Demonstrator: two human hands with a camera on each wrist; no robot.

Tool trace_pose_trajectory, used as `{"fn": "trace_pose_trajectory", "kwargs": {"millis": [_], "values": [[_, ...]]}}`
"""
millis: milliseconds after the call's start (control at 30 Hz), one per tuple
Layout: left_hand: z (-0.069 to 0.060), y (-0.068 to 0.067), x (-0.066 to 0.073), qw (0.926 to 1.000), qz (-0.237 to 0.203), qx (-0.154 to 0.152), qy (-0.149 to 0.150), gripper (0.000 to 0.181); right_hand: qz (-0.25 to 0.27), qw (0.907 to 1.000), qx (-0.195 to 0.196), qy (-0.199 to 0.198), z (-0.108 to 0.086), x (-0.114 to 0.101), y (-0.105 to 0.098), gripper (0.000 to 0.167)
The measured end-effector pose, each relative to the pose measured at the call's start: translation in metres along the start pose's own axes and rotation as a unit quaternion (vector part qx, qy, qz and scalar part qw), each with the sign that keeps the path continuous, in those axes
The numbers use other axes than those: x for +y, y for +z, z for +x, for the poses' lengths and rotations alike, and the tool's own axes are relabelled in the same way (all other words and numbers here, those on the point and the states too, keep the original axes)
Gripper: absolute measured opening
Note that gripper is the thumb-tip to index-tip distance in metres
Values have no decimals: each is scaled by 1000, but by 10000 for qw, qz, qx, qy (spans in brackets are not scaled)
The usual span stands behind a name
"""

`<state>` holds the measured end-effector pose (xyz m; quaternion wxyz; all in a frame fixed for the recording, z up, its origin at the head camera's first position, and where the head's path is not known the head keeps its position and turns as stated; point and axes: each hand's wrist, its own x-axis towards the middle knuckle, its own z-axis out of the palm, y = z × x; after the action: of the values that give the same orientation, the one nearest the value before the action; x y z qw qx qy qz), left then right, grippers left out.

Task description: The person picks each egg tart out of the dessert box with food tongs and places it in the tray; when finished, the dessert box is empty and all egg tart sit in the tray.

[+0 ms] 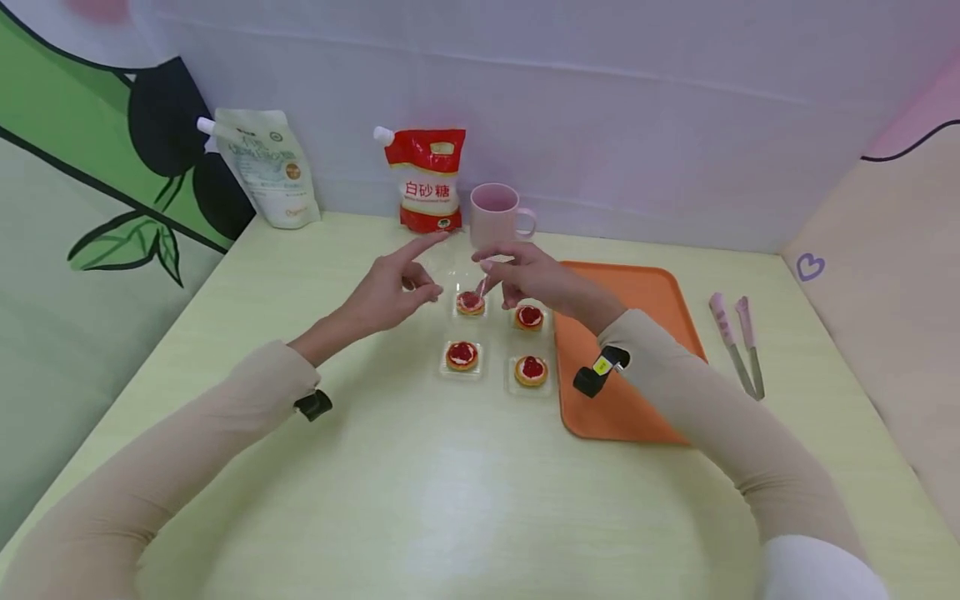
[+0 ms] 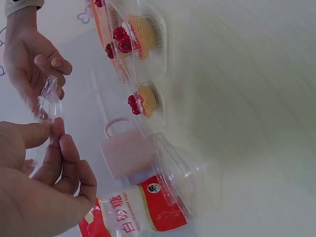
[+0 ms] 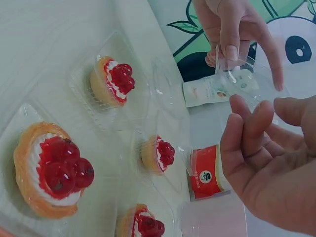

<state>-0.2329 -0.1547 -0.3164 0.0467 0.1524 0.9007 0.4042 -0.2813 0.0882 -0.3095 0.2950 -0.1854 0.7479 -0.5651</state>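
Note:
Both hands are raised over the middle of the table with a clear plastic lid (image 3: 242, 81) between them. My left hand (image 1: 393, 292) pinches one edge of it between thumb and fingers. At the other edge my right hand (image 1: 543, 279) holds it with thumb and fingertips. Beneath the hands stand several small tarts in clear plastic boxes, each topped with cream and red berries: one tart (image 1: 462, 356) is front left, another (image 1: 531, 371) front right. A back tart (image 1: 470, 302) sits just under the lid. Another clear plastic piece (image 2: 177, 170) lies in front of the mug.
Behind the hands stand a pink mug (image 1: 491, 212) and a red-and-white sugar bag (image 1: 431, 183). A white spouted pouch (image 1: 273, 175) leans at the back left. An orange tray (image 1: 622, 421) lies under the right forearm, with two pink-handled knives (image 1: 722, 318) to its right.

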Motion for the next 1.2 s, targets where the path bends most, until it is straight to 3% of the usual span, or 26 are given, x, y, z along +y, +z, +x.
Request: {"fn": "trace_pose_trajectory", "kwargs": {"millis": [133,333,633,833,1200], "values": [[-12,-13,-12,9956,-449,-569,-588,73,-422,9989,36,-179,13,4,13,42],[-33,-25,-35,9787,-741,-1399,-1306,67,-1214,9922,-279,-110,30,4,39,41],[-56,-32,-68,9601,-830,-2071,-1687,56,-2157,9731,-788,-187,48,1,75,30],[-58,-29,-74,9543,-791,-2182,-1884,56,-2730,9575,-854,-371,53,4,87,24],[-51,-29,-75,9615,-493,-2062,-1748,58,-3439,9338,-688,-705,63,5,92,19]]}}
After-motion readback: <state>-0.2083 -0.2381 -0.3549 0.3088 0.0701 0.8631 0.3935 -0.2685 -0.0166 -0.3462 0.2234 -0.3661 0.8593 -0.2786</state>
